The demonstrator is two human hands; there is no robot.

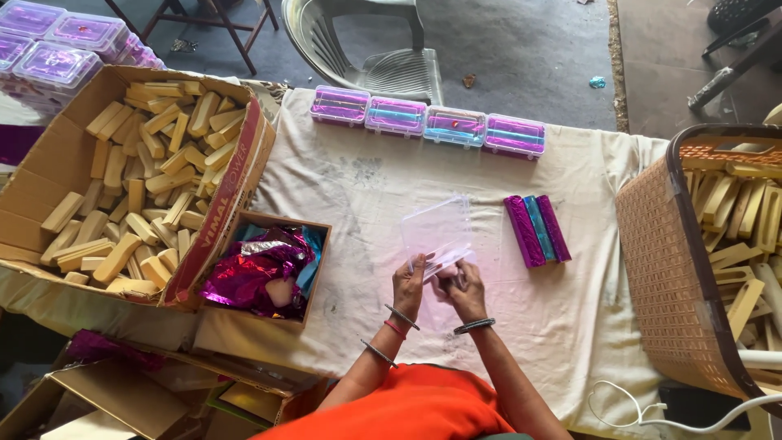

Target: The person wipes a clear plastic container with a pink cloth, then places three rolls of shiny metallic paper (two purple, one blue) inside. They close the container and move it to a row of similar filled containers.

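Pinching the near edge of a clear plastic box (437, 231) between fingers of both hands, left hand (408, 285) clamped on the left part of that edge, right hand (464, 291) clamped just beside it on the right, the two hands nearly touching. Holding the box tilted up above the cloth-covered surface (366, 187), near its middle, lid seeming to be swung open, though too see-through to tell for sure. Wearing bangles on both wrists, orange clothing showing below. Lying just right of the box, three foil-wrapped bars (538, 229) side by side, touching, purple and teal. Standing in a row along the far edge of the surface, four filled clear boxes (428, 122) with purple wrapping showing through. Sitting to the left of the hands, a small cardboard box (269, 265) full of crumpled purple and blue foil. Resting beyond that, a large cardboard carton (130, 175) heaped with bare pale-yellow bars. Standing at the right, a tan woven basket (664, 261) holding more of the same bars. Stacked at top left, more filled clear boxes (57, 49).
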